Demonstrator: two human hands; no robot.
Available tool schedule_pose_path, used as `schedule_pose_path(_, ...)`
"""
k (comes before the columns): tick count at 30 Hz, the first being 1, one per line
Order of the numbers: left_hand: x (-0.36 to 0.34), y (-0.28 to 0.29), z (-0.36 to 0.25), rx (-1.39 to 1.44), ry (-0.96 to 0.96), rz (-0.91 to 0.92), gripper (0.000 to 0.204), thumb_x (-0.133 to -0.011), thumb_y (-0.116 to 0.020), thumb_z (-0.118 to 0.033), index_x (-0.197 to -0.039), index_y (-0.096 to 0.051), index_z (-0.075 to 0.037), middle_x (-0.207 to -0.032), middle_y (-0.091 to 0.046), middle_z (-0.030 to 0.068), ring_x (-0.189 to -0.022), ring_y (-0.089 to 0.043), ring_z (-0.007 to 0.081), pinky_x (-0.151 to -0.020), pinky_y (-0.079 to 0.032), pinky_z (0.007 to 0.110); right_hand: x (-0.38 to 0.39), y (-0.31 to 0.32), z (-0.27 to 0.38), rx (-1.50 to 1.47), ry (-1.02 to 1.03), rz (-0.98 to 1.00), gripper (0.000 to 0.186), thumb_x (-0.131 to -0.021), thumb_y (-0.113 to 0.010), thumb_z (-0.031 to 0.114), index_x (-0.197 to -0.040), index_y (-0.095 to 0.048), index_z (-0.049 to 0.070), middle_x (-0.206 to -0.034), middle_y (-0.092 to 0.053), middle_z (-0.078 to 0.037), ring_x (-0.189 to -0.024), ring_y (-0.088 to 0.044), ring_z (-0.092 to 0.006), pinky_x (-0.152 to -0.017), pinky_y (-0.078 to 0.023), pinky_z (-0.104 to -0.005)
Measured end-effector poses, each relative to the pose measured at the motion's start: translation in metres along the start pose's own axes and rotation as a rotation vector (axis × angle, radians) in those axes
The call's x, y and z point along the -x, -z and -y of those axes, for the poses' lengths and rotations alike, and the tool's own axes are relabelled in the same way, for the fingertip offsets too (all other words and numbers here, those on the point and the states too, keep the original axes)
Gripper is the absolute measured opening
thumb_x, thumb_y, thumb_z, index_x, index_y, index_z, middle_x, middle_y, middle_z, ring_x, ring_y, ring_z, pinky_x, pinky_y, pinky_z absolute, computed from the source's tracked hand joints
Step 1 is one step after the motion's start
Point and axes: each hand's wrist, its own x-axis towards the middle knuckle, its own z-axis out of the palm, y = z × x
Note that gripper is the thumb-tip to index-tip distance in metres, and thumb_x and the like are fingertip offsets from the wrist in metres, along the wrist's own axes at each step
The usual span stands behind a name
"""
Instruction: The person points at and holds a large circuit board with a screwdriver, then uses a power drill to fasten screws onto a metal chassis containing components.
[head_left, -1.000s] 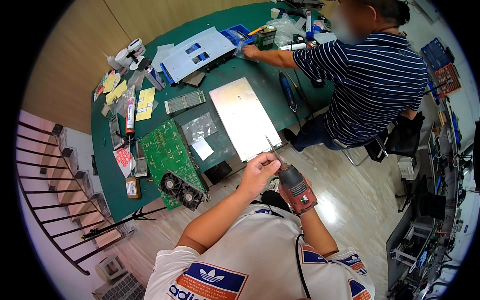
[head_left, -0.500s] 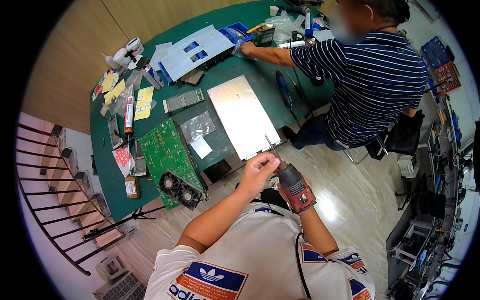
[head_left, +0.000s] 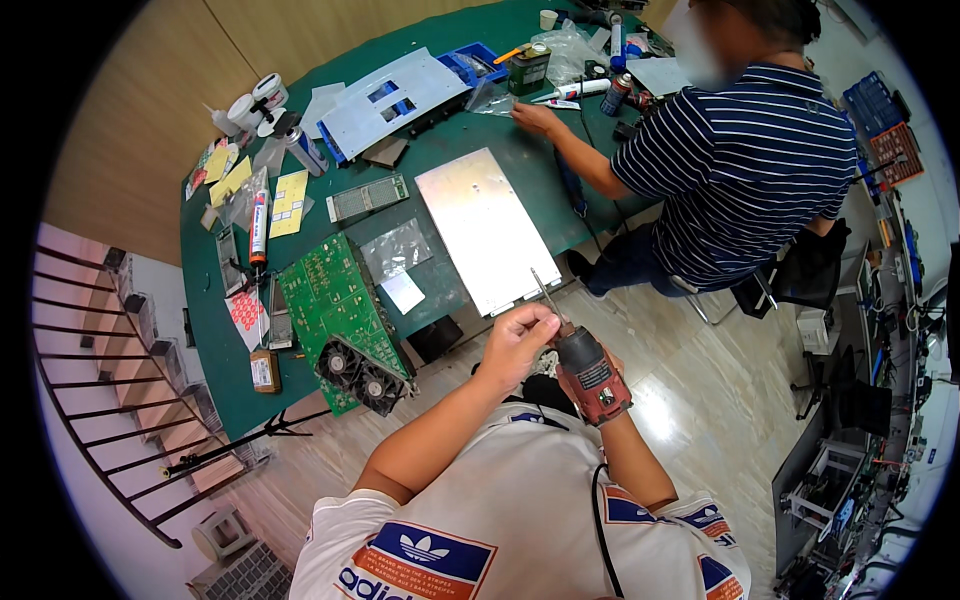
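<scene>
A red and black power screwdriver (head_left: 592, 380) is in front of my body, its long thin bit (head_left: 543, 287) pointing up and away toward the table. My right hand (head_left: 614, 362) is wrapped round the tool from behind, mostly hidden by its body. With closed fingers, my left hand (head_left: 514, 347) pinches at the lower part of the bit, just ahead of the chuck. Beyond the bit's tip, a flat shiny metal panel (head_left: 485, 225) lies at the table's near edge. Left of my left hand sits a green circuit board (head_left: 320, 290) with two black fans (head_left: 362, 378).
On the green table (head_left: 455, 140) lie a perforated grey metal chassis (head_left: 395, 100), a sealant tube (head_left: 259, 230), a spray can (head_left: 305, 152) and a clear bag (head_left: 395, 250). A co-worker (head_left: 740, 170) in a striped shirt stands at the right, one arm over the table. A stair railing (head_left: 100, 385) is at left.
The co-worker's arm has drawn back to the right from the blue tray, with the hand now at a clear plastic bag. My hands and the screwdriver have barely moved.
</scene>
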Motion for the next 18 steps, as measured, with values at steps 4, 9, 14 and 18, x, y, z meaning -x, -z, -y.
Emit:
schedule_pose_path(4,0.002,0.001,0.001,0.002,0.004,0.003,0.021,-0.094,-0.064,-0.023,-0.094,-0.066,-0.003,-0.096,-0.067,0.0055,-0.086,-0.059,0.0114,-0.081,-0.048,0.028,0.002,-0.003,-0.004,0.012,0.029,-0.016,0.041,-0.073,-0.073,0.024,-0.11,-0.06,0.014,-0.091,-0.066,-0.005,-0.086,-0.064,-0.0257,-0.075,-0.053,-0.0366)
schedule_pose_path(9,0.003,0.004,0.013,-0.104,-0.007,-0.028,0.02,-0.094,-0.064,-0.021,-0.096,-0.066,-0.001,-0.097,-0.068,0.0068,-0.088,-0.06,0.0119,-0.082,-0.048,0.029,0.012,-0.003,-0.005,-0.164,-0.064,-0.031,0.038,-0.074,-0.076,0.016,-0.109,-0.064,0.012,-0.092,-0.066,-0.004,-0.082,-0.065,-0.0187,-0.073,-0.051,-0.0303)
schedule_pose_path(14,0.005,0.003,0.02,-0.084,-0.026,-0.033,0.02,-0.094,-0.063,-0.02,-0.095,-0.066,0.0,-0.098,-0.067,0.0074,-0.08,-0.056,0.0101,-0.075,-0.046,0.027,0.019,-0.01,-0.031,-0.483,0.086,-0.045,0.047,-0.073,-0.079,0.011,-0.118,-0.064,0.005,-0.107,-0.067,-0.007,-0.086,-0.065,-0.0194,-0.079,-0.052,-0.0295)
schedule_pose_path(18,0.008,-0.004,0.021,-0.083,-0.015,-0.048,0.02,-0.095,-0.063,-0.02,-0.092,-0.066,-0.001,-0.093,-0.066,0.0049,-0.074,-0.051,0.0081,-0.07,-0.042,0.025,0.023,-0.007,-0.034,-0.403,0.121,-0.07,0.052,-0.07,-0.081,0.007,-0.118,-0.061,0.006,-0.104,-0.066,-0.006,-0.089,-0.064,-0.0155,-0.08,-0.052,-0.0281)
